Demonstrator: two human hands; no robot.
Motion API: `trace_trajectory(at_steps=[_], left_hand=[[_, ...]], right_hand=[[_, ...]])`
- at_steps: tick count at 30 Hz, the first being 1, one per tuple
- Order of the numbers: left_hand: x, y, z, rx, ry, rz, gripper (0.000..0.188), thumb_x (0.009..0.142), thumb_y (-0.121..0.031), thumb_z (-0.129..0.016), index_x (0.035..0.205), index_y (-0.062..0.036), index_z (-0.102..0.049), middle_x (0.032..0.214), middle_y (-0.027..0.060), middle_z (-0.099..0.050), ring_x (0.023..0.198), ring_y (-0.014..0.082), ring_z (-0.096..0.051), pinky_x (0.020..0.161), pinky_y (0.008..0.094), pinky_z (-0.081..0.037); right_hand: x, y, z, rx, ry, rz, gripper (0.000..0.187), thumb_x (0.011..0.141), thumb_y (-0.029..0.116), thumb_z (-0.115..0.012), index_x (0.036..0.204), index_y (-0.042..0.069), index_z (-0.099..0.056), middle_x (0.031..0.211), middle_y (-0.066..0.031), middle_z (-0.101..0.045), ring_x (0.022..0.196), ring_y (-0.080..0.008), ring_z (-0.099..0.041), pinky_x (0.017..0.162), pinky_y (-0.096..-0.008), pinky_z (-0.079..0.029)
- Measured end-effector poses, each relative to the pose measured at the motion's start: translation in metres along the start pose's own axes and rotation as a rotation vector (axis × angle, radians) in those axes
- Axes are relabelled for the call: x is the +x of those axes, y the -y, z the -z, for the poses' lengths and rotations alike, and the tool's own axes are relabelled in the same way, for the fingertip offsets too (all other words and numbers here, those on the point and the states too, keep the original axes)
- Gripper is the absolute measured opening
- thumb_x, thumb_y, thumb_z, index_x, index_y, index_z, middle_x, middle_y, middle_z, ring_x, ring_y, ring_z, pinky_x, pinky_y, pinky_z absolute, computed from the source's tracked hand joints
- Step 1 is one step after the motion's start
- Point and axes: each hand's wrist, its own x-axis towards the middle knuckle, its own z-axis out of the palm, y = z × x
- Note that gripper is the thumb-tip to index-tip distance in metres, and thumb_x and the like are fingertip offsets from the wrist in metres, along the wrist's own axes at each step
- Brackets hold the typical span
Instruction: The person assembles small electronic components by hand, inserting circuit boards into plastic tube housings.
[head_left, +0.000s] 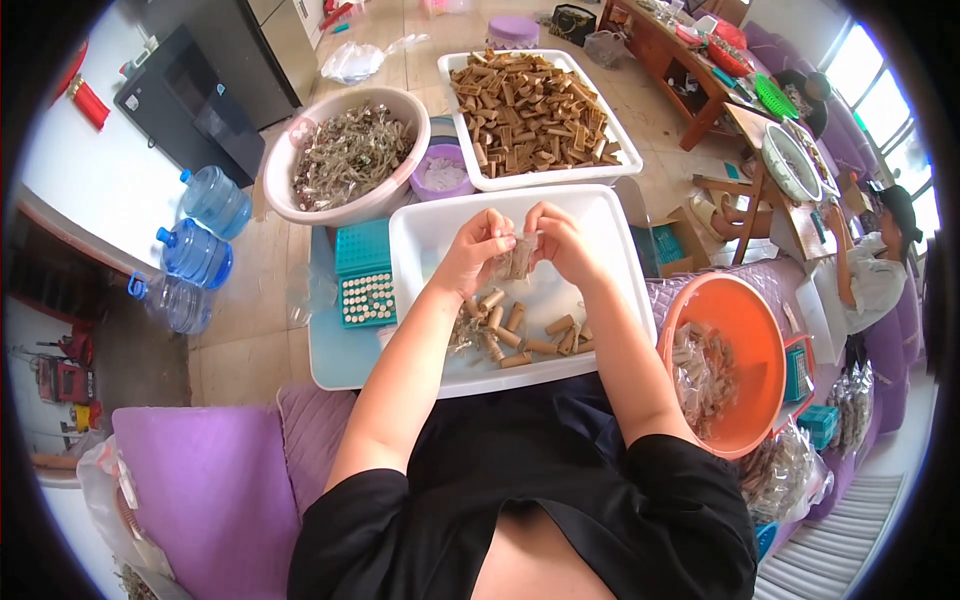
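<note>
Above a white plastic tray [600,205], my left hand [474,250] and my right hand [568,247] pinch a small clear plastic bag [518,260] between them. Something brownish, like a short roll, shows through the film. Both hands are closed at the bag's upper edge. Below them, several brown cardboard-like tubes [515,318] lie loose in the tray, some in a pile at the left and some at the right. A bit of crumpled clear film or dried matter lies beside the left pile; I cannot tell which.
Beyond stand a tray of brown pieces [535,110], a pink basin of dried plant matter [355,155] and a purple tub [442,172]. At left is a teal rack [368,300] with white-ended rolls. An orange basin [765,350] holds bagged tubes. A person [870,265] sits far right.
</note>
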Motion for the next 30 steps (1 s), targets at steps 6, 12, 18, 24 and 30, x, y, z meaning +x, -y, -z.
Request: trace_trajectory(at_steps=[6, 12, 18, 24, 30], left_hand=[[0.004, -0.004, -0.009, -0.04, -0.046, 0.027, 0.019, 0.082, 0.0, -0.056, 0.075, -0.011, -0.043, 0.079, -0.0029, -0.045, 0.074, 0.0064, -0.046, 0.069, 0.0207, -0.04], [0.005, -0.012, -0.013, -0.115, 0.081, 0.091, 0.02, 0.082, 0.004, -0.054, 0.078, -0.0114, -0.042, 0.078, -0.0034, -0.045, 0.069, 0.0057, -0.045, 0.061, 0.0176, -0.037], [-0.004, -0.016, -0.018, -0.251, 0.22, 0.13, 0.023, 0.078, 0.007, -0.054, 0.075, -0.0106, -0.039, 0.073, -0.0016, -0.044, 0.064, 0.0094, -0.045, 0.055, 0.02, -0.037], [0.006, 0.007, 0.0, 0.24, -0.408, 0.142, 0.014, 0.075, 0.001, -0.058, 0.082, -0.0077, -0.05, 0.074, 0.0001, -0.05, 0.061, 0.0105, -0.052, 0.06, 0.0214, -0.047], [0.009, -0.004, 0.007, 0.241, -0.442, 0.177, 0.014, 0.076, -0.001, -0.058, 0.082, -0.0109, -0.05, 0.078, -0.0021, -0.05, 0.065, 0.0085, -0.051, 0.062, 0.0203, -0.046]], right_hand=[[-0.004, 0.0, 0.002, -0.323, -0.024, -0.132, 0.024, 0.088, 0.026, -0.057, 0.077, 0.005, -0.055, 0.072, -0.0011, -0.056, 0.063, -0.0098, -0.056, 0.055, -0.0248, -0.049], [-0.01, 0.008, 0.0, -0.126, -0.061, -0.146, 0.026, 0.087, 0.024, -0.059, 0.069, 0.005, -0.058, 0.063, 0.0009, -0.054, 0.059, -0.0075, -0.052, 0.057, -0.0216, -0.046], [-0.085, 0.067, 0.013, -0.313, -0.196, 0.094, 0.023, 0.074, 0.011, -0.06, 0.055, 0.006, -0.049, 0.052, 0.0012, -0.044, 0.047, -0.0092, -0.044, 0.045, -0.0225, -0.034], [-0.207, 0.143, 0.037, -1.207, -0.839, -0.371, 0.013, 0.068, 0.011, -0.057, 0.062, 0.0, -0.059, 0.055, -0.0057, -0.055, 0.041, -0.0123, -0.047, 0.038, -0.0265, -0.036], [-0.263, 0.131, 0.083, -1.4, -1.054, -0.811, 0.016, 0.074, 0.014, -0.058, 0.069, -0.001, -0.061, 0.062, -0.0071, -0.057, 0.052, -0.0146, -0.054, 0.044, -0.0313, -0.041]])
